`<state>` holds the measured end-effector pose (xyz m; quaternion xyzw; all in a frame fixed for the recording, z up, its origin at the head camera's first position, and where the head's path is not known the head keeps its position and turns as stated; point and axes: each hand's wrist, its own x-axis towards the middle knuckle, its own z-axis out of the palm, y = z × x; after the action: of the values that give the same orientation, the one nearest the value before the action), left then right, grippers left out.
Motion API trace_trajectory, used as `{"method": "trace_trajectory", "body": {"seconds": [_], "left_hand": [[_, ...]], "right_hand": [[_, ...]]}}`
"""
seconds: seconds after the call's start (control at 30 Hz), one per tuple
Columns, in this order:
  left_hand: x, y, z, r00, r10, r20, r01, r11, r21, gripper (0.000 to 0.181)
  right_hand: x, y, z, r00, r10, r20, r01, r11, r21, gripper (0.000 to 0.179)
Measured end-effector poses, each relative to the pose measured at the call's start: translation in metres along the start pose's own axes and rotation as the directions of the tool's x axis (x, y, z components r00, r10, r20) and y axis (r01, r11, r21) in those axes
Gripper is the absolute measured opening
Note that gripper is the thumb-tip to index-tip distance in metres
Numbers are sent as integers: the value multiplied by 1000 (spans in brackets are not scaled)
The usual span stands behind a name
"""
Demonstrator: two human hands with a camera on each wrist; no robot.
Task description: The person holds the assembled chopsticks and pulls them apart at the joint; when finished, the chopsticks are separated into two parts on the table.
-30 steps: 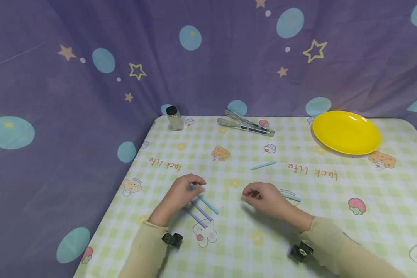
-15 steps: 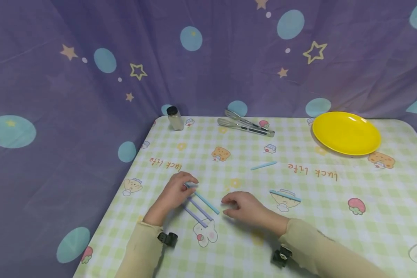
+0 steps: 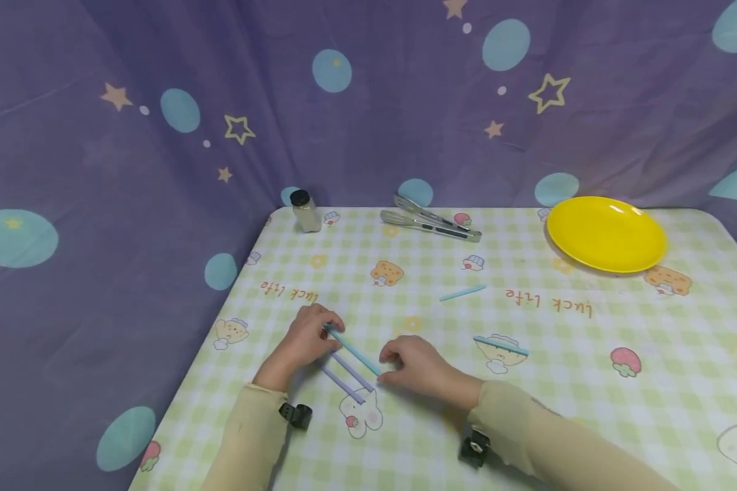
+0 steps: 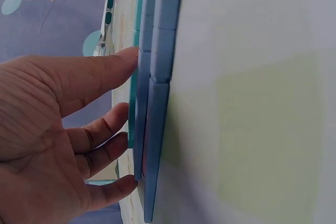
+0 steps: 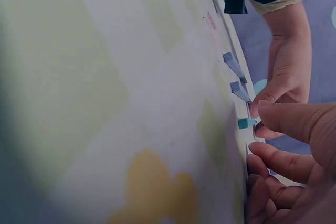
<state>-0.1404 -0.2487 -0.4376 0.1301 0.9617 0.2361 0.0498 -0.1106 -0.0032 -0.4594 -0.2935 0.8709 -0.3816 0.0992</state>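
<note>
The left hand (image 3: 310, 335) pinches the far-left end of a teal stick (image 3: 355, 352); the right hand (image 3: 419, 365) has thumb and forefinger parted at its near-right end, not gripping. The stick slants between them, just beside two purple sticks (image 3: 353, 372) on its near-left side. To handle it well, a light hold at both ends would keep it straight, and the fingertips should stay clear of the purple pair.

The sticks look slim, hard and smooth, with flat sides; joint lines cross the purple ones. Two loose teal sticks (image 3: 463, 293) lie right and far. Beyond are metal tongs (image 3: 432, 224), a black-capped jar (image 3: 308, 215) and, far right, a glossy round plate (image 3: 607, 235).
</note>
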Motion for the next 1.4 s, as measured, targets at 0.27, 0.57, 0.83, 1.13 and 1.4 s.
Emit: {"method": "trace_trajectory", "body": {"seconds": [0.27,0.57,0.83,1.13,1.4], "left_hand": [[2,1,-1,1000,-4,7,3,998,67,21],[4,7,0,1000,2,27,-4,996,92,21],[6,10,1,999,18,27,-22,989,144,23],[8,18,-1,997,67,-26,-64,994,90,24],[12,39,-2,996,83,-5,-83,997,-1,22]], "right_hand": [[1,-6,7,1000,29,5,-28,991,-134,24],[0,-6,9,999,5,-50,-13,986,-166,18],[1,-1,6,991,78,-113,-80,997,-21,7],[-4,10,-11,974,124,-190,-108,990,96,6],[-16,23,-36,971,79,-226,-59,994,92,7]]}}
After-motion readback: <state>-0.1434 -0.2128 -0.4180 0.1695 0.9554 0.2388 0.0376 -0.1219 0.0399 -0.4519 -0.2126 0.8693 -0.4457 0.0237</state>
